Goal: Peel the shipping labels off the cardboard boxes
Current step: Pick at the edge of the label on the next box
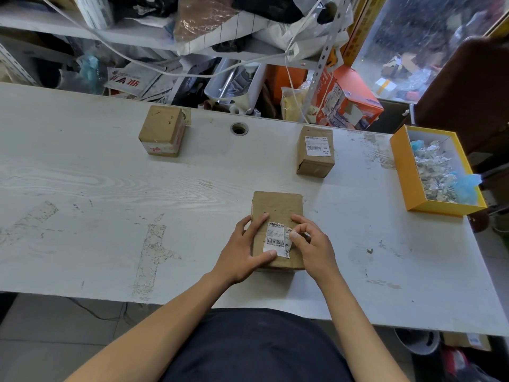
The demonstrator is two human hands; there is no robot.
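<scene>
This looks like a packing room or small storeroom. Past the hands, metal shelves (165,37) are stuffed with bags, papers and boxes. Cardboard boxes (315,151) sit on a scuffed white table (110,202). To the right, a yellow tray (410,186) holds crumpled paper scraps.

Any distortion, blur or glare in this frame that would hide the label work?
Head view: wide-angle bending curves the table edges; light is soft and even, no harsh glare. The label under the left hand and right hand is sharp enough to show its barcode; the shelf clutter behind looks softer.
</scene>
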